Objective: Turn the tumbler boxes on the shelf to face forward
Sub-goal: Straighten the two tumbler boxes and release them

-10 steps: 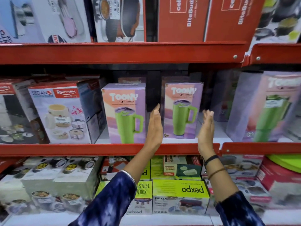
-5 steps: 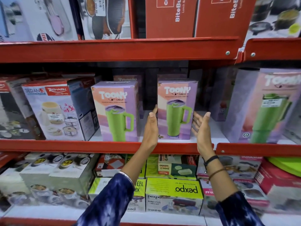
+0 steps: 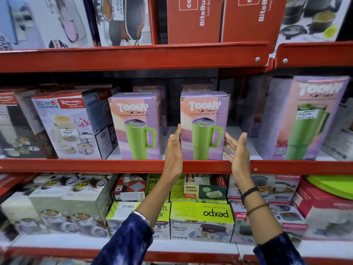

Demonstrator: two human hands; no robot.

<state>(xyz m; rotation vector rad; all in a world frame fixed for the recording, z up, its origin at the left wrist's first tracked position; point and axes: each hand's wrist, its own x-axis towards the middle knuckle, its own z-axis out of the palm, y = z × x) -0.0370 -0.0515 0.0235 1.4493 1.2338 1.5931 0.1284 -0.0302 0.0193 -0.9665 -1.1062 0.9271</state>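
1. Red metal shop shelving [image 3: 133, 166] is seen in three tiers, each tier packed with boxed kitchenware.
2. At the left of the middle shelf a Rishabh box [image 3: 65, 127] printed with stacked steel containers is set at an angle, its side panel turned toward the neighbouring carton.
3. Just beside it, the left tumbler box [image 3: 134, 125] is stood upright at the shelf's front edge, with its printed green mug facing forward.
4. The left hand [image 3: 174, 150] is held flat and open against the left edge of the middle tumbler box [image 3: 205, 125]; whether it is touching cannot be told.
5. That middle box is stood upright at the front lip, face forward, with a gap between it and the left box.
6. The right hand [image 3: 237, 150] is held open with fingers spread, just beside the box's right edge; nothing is enclosed by either grip.
7. Further right, a third tumbler box [image 3: 305, 119] is seen on the adjoining bay, blurred and turned slightly.
8. On the tier below, a yellow-green pexpo lunch box carton [image 3: 201, 220] is seen among other cartons.
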